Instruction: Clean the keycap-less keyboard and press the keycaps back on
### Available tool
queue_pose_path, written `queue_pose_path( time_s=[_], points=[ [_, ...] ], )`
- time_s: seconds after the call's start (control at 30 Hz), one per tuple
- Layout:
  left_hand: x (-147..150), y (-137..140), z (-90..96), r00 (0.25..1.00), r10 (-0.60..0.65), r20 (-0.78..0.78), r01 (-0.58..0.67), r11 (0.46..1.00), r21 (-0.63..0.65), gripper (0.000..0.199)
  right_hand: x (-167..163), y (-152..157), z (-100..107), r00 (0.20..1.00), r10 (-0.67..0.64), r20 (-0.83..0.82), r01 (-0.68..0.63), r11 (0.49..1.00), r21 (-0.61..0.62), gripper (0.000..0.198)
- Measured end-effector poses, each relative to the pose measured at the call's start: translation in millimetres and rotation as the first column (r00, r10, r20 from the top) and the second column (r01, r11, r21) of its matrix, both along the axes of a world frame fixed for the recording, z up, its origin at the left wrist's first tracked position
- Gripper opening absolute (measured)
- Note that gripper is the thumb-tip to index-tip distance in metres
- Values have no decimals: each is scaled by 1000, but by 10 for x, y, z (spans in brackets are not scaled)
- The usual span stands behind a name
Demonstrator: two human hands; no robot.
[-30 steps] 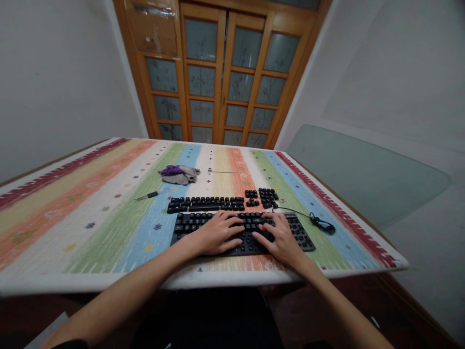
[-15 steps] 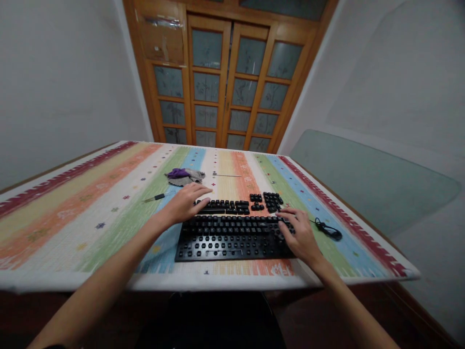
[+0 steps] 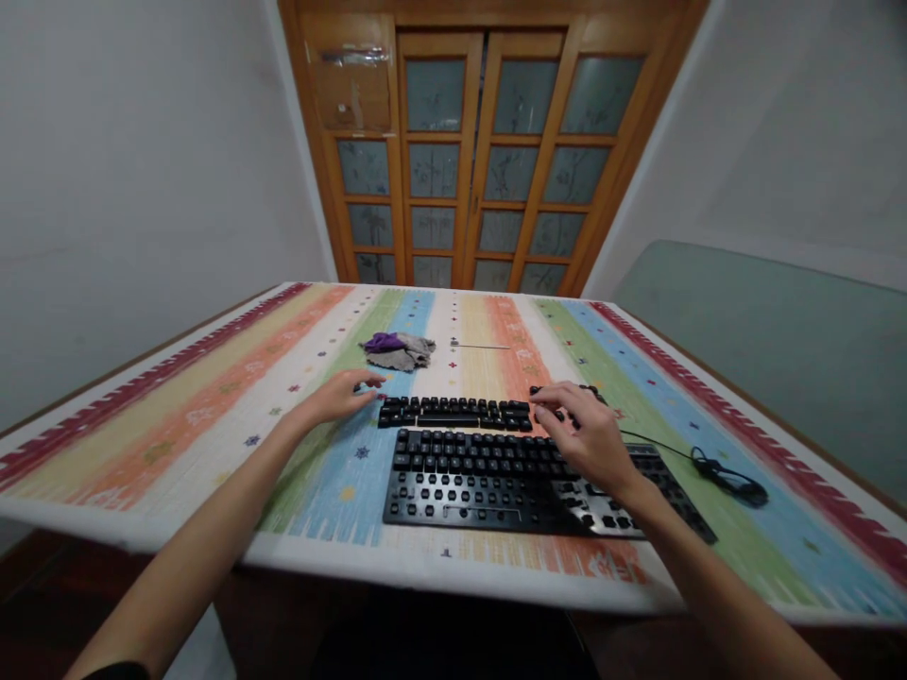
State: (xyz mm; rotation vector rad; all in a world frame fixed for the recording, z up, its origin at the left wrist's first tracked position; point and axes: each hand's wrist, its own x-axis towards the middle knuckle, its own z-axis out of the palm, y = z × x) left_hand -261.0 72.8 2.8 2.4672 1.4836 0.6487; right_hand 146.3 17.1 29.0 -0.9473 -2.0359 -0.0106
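A black keyboard (image 3: 460,486) lies near the table's front edge; its upper rows carry keycaps, while bare switches show in the lower rows and at the right. Behind it, loose black keycaps (image 3: 453,406) are laid out in rows. My left hand (image 3: 344,395) is left of these rows, thumb and fingers closed round a dark piece, apparently the small black-handled wire keycap puller, mostly hidden. Above the keyboard's right part, my right hand (image 3: 585,430) reaches over a second group of keycaps, partly hidden under it. Its bent thumb and forefinger are apart at that group's left side.
A grey and purple cloth (image 3: 401,351) lies farther back, with a thin metal rod (image 3: 482,346) to its right. A coiled black cable (image 3: 729,477) is at the right. The table wears a striped cloth (image 3: 283,364); wooden glass doors (image 3: 482,142) stand beyond.
My left hand has moved left off the loose keycaps to where the wire tool lay. My right hand has shifted from the keyboard to the right keycap group. The view has turned left.
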Motion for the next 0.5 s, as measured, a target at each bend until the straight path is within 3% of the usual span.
queue_pose_path(
  time_s=[0.13, 0.5],
  points=[
    [51, 34, -43, 998, -45, -32, 43, 997, -65, 34, -205, 67, 44, 996, 77, 47, -78, 997, 19, 11],
    [124, 160, -164, 997, -66, 31, 69, 994, -86, 28, -460, 153, -6, 978, 186, 92, -184, 982, -33, 12]
  ],
)
